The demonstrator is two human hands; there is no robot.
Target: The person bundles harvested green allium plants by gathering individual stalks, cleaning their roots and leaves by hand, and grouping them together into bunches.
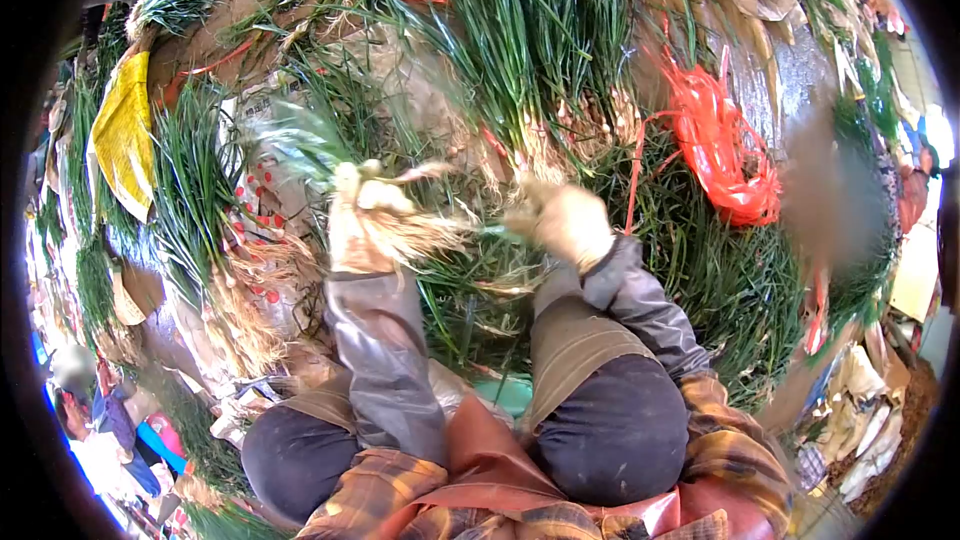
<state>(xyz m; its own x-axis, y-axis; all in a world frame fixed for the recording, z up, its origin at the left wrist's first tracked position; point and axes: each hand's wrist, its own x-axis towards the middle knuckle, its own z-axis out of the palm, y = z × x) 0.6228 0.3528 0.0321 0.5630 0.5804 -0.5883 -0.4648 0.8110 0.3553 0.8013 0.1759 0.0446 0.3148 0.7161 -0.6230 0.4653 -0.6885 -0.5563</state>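
My left hand (365,220) is closed round a small bunch of green onions (300,145), its leaves pointing up and left and its pale roots hanging to the right. To the right, my right hand (568,222) has its fingers bent together, blurred by motion; what they hold, if anything, I cannot make out. Just above that hand lies a large bundle of green onions (525,60), roots toward me. Loose green leaves (470,290) lie between and below both hands.
Red plastic strips (715,140) lie right of the large bundle. More onion bundles (190,180) and a yellow sack (125,135) are at the left. My knees (612,430) are close below my hands. Other people (110,430) are at the far lower left.
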